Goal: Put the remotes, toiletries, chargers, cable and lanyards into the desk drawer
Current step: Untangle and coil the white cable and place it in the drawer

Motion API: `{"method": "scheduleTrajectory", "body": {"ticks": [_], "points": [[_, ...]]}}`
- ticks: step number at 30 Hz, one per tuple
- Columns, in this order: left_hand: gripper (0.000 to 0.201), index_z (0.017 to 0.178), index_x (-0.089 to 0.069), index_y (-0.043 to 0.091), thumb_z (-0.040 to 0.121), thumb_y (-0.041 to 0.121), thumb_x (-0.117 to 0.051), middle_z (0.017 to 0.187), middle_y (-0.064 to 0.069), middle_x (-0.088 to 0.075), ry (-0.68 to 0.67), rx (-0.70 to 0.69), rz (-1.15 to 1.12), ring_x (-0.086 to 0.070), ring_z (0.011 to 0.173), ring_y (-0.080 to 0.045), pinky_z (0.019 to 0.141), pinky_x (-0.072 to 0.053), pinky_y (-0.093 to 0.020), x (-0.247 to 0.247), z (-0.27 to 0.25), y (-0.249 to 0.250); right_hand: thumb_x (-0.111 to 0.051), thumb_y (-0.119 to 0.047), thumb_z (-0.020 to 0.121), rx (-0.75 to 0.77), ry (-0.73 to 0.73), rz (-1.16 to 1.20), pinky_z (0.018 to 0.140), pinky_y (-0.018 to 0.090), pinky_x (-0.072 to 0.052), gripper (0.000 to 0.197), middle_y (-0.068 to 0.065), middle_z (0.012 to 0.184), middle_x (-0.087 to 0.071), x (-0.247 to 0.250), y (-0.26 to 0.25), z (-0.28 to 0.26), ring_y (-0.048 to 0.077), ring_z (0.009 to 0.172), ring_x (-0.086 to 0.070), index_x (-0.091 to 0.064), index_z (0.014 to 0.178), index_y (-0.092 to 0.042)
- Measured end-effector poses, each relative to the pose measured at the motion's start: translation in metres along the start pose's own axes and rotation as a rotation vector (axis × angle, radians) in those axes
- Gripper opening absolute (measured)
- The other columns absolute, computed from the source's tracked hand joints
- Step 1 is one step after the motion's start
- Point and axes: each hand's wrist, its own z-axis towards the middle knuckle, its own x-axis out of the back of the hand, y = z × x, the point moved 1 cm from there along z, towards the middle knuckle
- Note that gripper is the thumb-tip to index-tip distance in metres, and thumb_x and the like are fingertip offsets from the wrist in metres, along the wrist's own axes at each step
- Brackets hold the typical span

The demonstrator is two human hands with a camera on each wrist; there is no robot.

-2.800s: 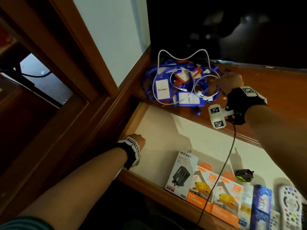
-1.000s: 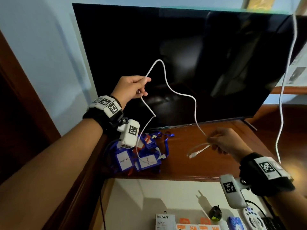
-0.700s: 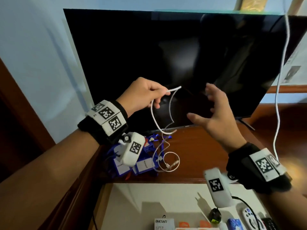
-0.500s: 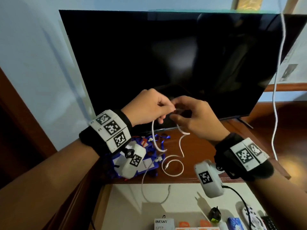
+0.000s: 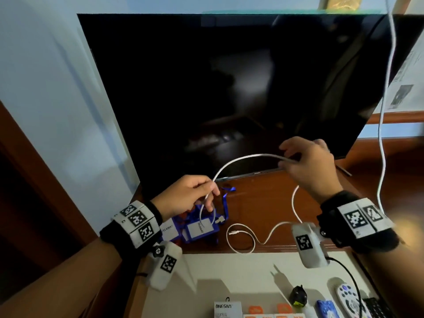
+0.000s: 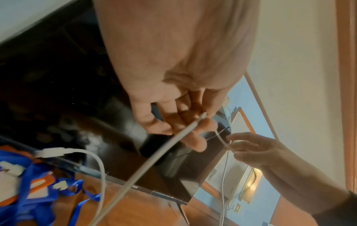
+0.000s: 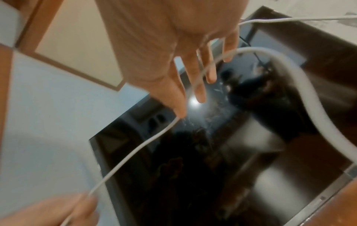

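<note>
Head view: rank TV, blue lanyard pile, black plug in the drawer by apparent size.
1. TV, largest by far.
2. Lanyard pile.
3. Black plug, smallest, though it sits nearer the camera.

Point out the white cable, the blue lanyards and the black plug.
white cable (image 5: 247, 157), head view, arc between the hands.
blue lanyards (image 5: 199, 230), head view, front badge holder.
black plug (image 5: 298, 296), head view, its body.
</note>
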Motion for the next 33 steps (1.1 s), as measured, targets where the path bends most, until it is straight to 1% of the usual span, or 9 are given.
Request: {"method": "scheduleTrajectory", "body": {"ticks": [4, 7, 10, 16, 20, 24, 29, 31, 33], "points": [[0.026, 0.087, -0.064, 0.014, 0.1, 0.021, -0.042, 0.061, -0.001, -0.053, 0.049, -0.093, 0.044, -0.059, 0.061, -0.018, 0.072, -0.05, -0.051, -0.003, 0.014, 0.024, -0.071, -0.022, 0.063, 0.323, -0.298, -0.144, 0.106, 0.041, -0.014, 0.087, -0.007, 0.144, -0.038, -0.016, -0.032, -0.021, 0.017, 0.141, -0.017, -0.034, 0.142, -0.031], [0.024, 0.085, -0.064, 0.017, 0.098, 0.024, -0.045, 0.055, 0.005, -0.053, 0.063, -0.15, 0.139, -0.059, 0.055, -0.01, 0.065, -0.048, -0.032, -0.011, 0.023, 0.039, -0.061, -0.025, 0.073, 0.454, -0.289, 0.086, 0.096, 0.026, -0.032, 0.056, -0.003, 0.118, -0.06, -0.029, -0.05, -0.027, 0.01, 0.114, -0.053, -0.053, 0.129, -0.02], [0.024, 0.085, -0.065, 0.016, 0.096, 0.03, -0.049, 0.051, 0.008, -0.051, 0.079, -0.171, 0.156, -0.059, 0.052, -0.008, 0.066, -0.048, -0.023, -0.015, 0.023, 0.038, -0.066, -0.011, 0.078, 0.369, -0.267, 0.306, 0.06, 0.008, -0.04, 0.008, -0.007, 0.071, -0.064, -0.03, -0.047, -0.023, 0.0, 0.062, -0.057, -0.068, 0.085, -0.013], [0.024, 0.081, -0.065, 0.015, 0.097, 0.023, -0.049, 0.053, 0.007, -0.052, -0.089, 0.001, 0.104, -0.057, 0.055, -0.008, 0.066, -0.048, -0.019, -0.01, 0.002, -0.022, -0.073, -0.001, 0.075, 0.04, -0.177, 0.607, 0.053, 0.021, -0.039, 0.017, 0.001, 0.059, -0.057, -0.016, -0.006, -0.008, 0.006, 0.053, -0.05, -0.058, 0.069, -0.008], [0.031, 0.078, -0.064, 0.01, 0.1, 0.015, -0.042, 0.053, 0.004, -0.044, 0.03, 0.121, 0.006, -0.053, 0.052, -0.01, 0.066, -0.045, -0.028, 0.005, -0.009, -0.068, -0.075, -0.007, 0.074, -0.119, 0.012, 0.441, 0.053, 0.025, -0.037, 0.023, 0.003, 0.06, -0.056, -0.006, 0.03, 0.0, 0.013, 0.055, -0.049, -0.055, 0.065, -0.013], [0.034, 0.079, -0.059, 0.004, 0.102, 0.016, -0.036, 0.05, 0.005, -0.034, 0.193, 0.124, -0.162, -0.034, 0.045, -0.007, 0.056, -0.036, -0.025, 0.013, -0.012, -0.059, -0.066, -0.004, 0.07, -0.02, -0.113, 0.047, 0.068, 0.029, -0.042, 0.033, 0.002, 0.09, -0.066, -0.016, 0.021, -0.016, 0.022, 0.085, -0.058, -0.059, 0.097, -0.021], [0.034, 0.078, -0.058, 0.008, 0.102, 0.019, -0.038, 0.047, 0.009, -0.03, 0.172, 0.047, -0.099, -0.031, 0.041, -0.004, 0.045, -0.034, -0.018, -0.004, 0.001, -0.01, -0.078, -0.033, 0.067, 0.241, -0.542, -0.125, 0.112, 0.052, -0.015, 0.104, -0.005, 0.15, -0.024, -0.039, -0.03, -0.039, 0.017, 0.139, -0.018, -0.013, 0.148, -0.033], [0.034, 0.075, -0.06, 0.012, 0.101, 0.022, -0.04, 0.048, 0.007, -0.033, 0.152, 0.008, -0.078, -0.033, 0.043, -0.006, 0.045, -0.035, -0.018, -0.015, 0.005, 0.002, -0.076, -0.037, 0.073, 0.292, -0.574, 0.1, 0.111, 0.05, -0.027, 0.088, -0.002, 0.146, -0.037, -0.054, -0.044, -0.047, 0.015, 0.134, -0.035, -0.024, 0.144, -0.031], [0.034, 0.072, -0.062, 0.016, 0.1, 0.025, -0.043, 0.046, 0.009, -0.037, 0.159, -0.015, -0.083, -0.036, 0.044, -0.007, 0.046, -0.037, -0.02, -0.021, 0.007, 0.009, -0.072, -0.027, 0.082, 0.245, -0.572, 0.358, 0.082, 0.038, -0.054, 0.043, 0.002, 0.107, -0.066, -0.065, -0.048, -0.052, 0.01, 0.093, -0.065, -0.051, 0.118, -0.021]]}}
